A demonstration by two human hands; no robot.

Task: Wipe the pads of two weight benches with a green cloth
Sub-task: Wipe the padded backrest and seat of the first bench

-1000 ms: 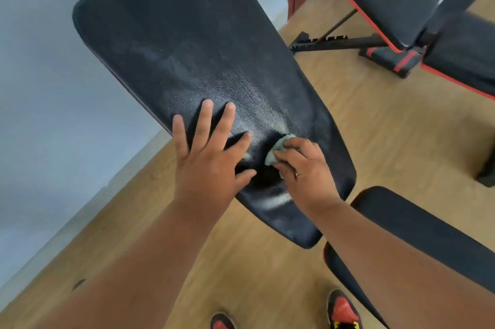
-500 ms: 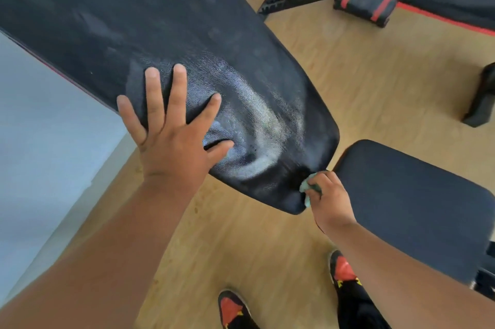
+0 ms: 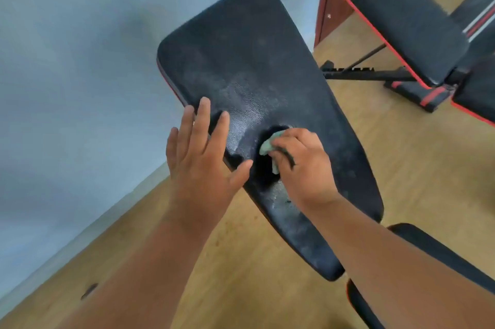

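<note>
While left hand (image 3: 199, 157) braces back pad (image 3: 257, 74), right hand (image 3: 302, 165) presses green cloth (image 3: 267, 146)

Support: tilted black back pad (image 3: 257, 61) over wood floor (image 3: 401, 168).
I see the left hand (image 3: 199, 157) flat on the pad's left edge, the right hand (image 3: 302, 165) pressing a green cloth (image 3: 267, 148) mid-pad; second bench (image 3: 396, 15) stands on the floor beyond.

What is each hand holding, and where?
Right hand grips the bunched green cloth in its fingers. Left hand holds nothing, flat on the pad.
</note>
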